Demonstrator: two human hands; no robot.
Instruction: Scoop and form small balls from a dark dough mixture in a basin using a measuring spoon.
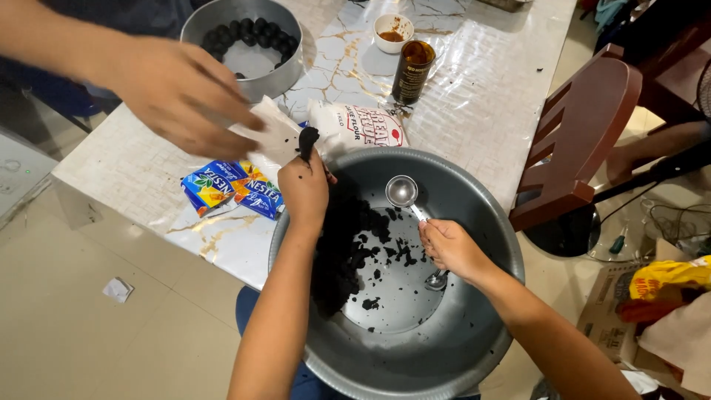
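Presently left hand (pixel 304 189) pinches soft, crumbly dark dough (pixel 341 252), best gripped gently in small lumps; right hand (pixel 448 248) grips stiff scoop (pixel 404 194) by its handle.

Basin (pixel 474 222) right half open. Far rim blocked: co-worker's hand (pixel 174 92), flour bag (pixel 355 126), sachets (pixel 233 189). Table (pixel 481 89) right edge bare; chair (pixel 581 133) alongside.

Both forearms are bare, with no sleeves, watch, rings or gloves. The left hand (pixel 304 189) is smeared with dark crumbs, and a black lump sticks to its fingers (pixel 307 138). The right hand (pixel 449 246) looks clean. Blue clothing shows beneath the arms.
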